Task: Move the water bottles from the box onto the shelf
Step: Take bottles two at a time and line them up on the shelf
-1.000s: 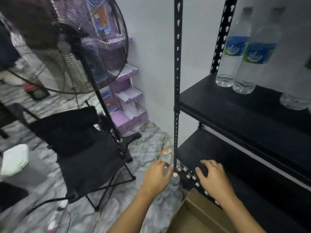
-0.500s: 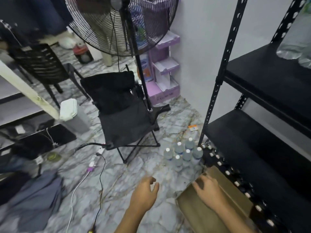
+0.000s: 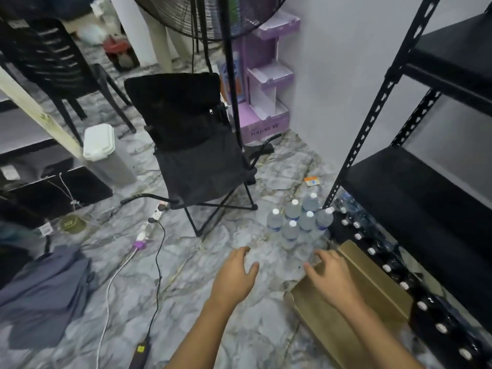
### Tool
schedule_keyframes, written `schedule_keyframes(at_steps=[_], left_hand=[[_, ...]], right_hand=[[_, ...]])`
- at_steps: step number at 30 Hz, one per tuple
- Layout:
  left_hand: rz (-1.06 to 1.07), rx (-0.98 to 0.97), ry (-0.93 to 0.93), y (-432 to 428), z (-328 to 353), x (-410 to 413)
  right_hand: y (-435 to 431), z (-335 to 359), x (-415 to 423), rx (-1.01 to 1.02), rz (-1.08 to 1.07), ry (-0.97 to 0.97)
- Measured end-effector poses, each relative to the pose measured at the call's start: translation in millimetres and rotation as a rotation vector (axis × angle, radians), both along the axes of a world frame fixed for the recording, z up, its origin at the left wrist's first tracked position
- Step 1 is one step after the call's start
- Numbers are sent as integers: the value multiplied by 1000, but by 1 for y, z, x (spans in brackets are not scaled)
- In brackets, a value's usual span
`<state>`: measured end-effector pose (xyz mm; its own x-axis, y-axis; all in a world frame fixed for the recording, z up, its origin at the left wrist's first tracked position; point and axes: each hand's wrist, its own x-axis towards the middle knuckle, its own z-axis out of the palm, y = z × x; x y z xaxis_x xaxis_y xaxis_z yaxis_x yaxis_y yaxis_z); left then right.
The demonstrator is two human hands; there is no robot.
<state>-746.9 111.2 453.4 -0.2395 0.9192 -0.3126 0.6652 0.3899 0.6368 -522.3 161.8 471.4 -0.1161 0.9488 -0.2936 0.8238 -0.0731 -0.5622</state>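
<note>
Several small water bottles (image 3: 300, 222) with white caps stand in a cluster on the marble floor beside the black shelf's (image 3: 415, 187) front post. A brown cardboard box (image 3: 372, 288) lies on the floor below them, against the shelf. My right hand (image 3: 330, 278) hovers over the box's near corner with fingers spread, holding nothing. Left of the box, my left hand (image 3: 234, 275) hangs above the floor with fingers loosely curled and empty. A row of dark bottles (image 3: 399, 275) with white caps lines the floor under the shelf.
A black folding chair (image 3: 197, 153) and a tall fan stand (image 3: 231, 75) sit behind the bottles. A purple display rack (image 3: 269, 83) leans on the wall. Cables and a power strip (image 3: 151, 222) run across the floor at left, near a grey cloth (image 3: 45, 288) and a white-lidded bin (image 3: 101, 153).
The view has tilted down from the upper shelf to the floor. Both hands have drawn back from the shelf post to near the box's corner, still empty.
</note>
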Motion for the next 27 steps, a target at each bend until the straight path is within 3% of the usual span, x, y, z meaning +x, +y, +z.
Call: schedule_keyframes(at_steps=[12,19,27], left_hand=[[-1,173,38,103,-235,8],[-20,71,-36,184,-345,2],[-64,-96,-167,287,-413,-10]], right_hand=[[80,-251,-17,210,-44,94],[157,-369,-18,145,-158,142],[220,-440,-29,9,-311,224]])
